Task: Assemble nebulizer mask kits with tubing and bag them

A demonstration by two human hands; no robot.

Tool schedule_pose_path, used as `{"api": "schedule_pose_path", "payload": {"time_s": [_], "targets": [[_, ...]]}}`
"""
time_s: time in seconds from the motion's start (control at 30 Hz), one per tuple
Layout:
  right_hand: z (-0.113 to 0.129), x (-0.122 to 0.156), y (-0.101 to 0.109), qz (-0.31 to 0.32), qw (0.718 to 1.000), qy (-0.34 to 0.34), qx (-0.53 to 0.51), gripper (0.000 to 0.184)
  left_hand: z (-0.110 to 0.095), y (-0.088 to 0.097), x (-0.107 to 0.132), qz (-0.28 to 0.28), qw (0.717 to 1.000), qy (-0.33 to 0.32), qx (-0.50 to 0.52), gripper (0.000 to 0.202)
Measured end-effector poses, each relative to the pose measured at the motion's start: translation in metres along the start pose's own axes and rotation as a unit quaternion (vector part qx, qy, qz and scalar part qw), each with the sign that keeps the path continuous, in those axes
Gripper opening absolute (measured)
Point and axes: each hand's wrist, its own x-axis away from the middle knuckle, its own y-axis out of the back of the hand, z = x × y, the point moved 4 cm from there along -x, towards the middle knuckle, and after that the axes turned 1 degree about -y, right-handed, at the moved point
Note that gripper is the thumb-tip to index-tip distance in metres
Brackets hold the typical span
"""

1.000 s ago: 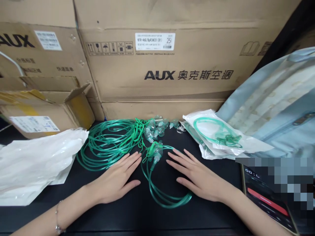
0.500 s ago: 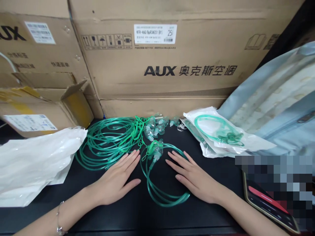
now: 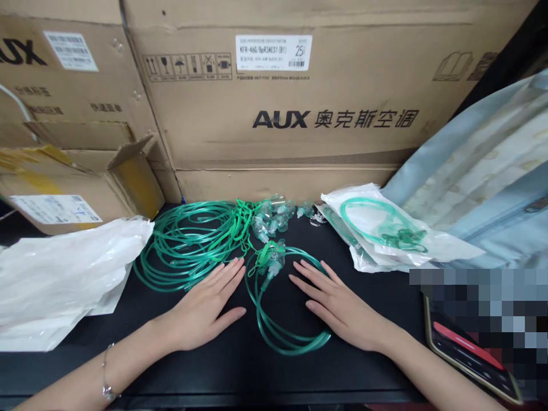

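My left hand (image 3: 205,311) lies flat and open on the black table (image 3: 240,377), fingertips at the edge of a pile of coiled green tubing (image 3: 188,245). My right hand (image 3: 338,311) lies flat and open too, resting over the right side of a single loop of green tubing (image 3: 278,337). Between my hands, at the top of that loop, sits a small clear green mask piece (image 3: 269,260). More clear mask pieces (image 3: 274,220) lie behind it. Neither hand holds anything.
Sealed white packets with green tubing (image 3: 385,234) are stacked at the right. Crumpled white plastic bags (image 3: 60,279) lie at the left. Large cardboard boxes (image 3: 282,120) wall off the back. A pale blue bag (image 3: 483,188) and a phone (image 3: 466,354) occupy the right.
Both hands stay flat in about the same place. The view has shifted slightly, nothing else moved.
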Motion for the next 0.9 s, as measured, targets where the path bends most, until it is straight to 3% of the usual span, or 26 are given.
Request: {"api": "schedule_pose_path", "payload": {"time_s": [0.9], "targets": [[-0.0019, -0.0004, -0.0017, -0.007, 1.0, 0.007, 0.009, 0.046, 0.0002, -0.0012, -0.002, 0.003, 0.999, -0.009, -0.045, 0.061]]}}
